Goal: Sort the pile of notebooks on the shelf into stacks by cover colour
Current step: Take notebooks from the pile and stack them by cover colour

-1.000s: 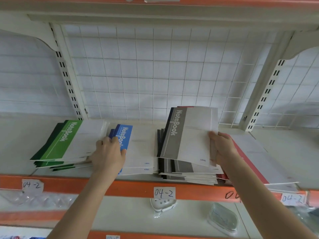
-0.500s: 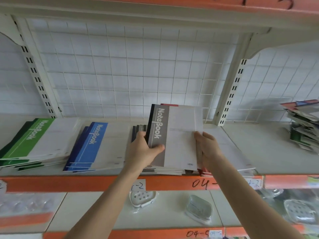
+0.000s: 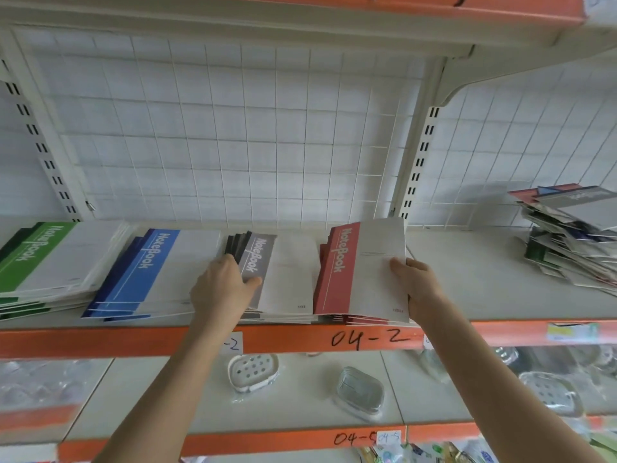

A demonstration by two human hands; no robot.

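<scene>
Four sorted stacks lie in a row on the shelf [image 3: 484, 282]: green notebooks [image 3: 40, 259] at the far left, then blue notebooks [image 3: 150, 269], grey notebooks [image 3: 280, 272] and red notebooks [image 3: 364, 269]. My left hand [image 3: 223, 289] rests on the left edge of the grey stack, thumb across its top cover. My right hand [image 3: 417, 285] grips the right edge of the red stack, thumb on the top cover and fingers under it. An unsorted mixed pile of notebooks [image 3: 574, 235] lies at the far right of the shelf.
A white wire grid backs the shelf, with a slotted upright post [image 3: 417, 162] behind the red stack. The orange shelf edge [image 3: 367, 339] carries the label 04-2. The lower shelf holds soap dishes [image 3: 253, 370] and clear packaged items.
The grey notebook that both hands held now lies on the grey stack. My right hand has shifted to the red stack's right edge. The view has swung right, showing the mixed pile.
</scene>
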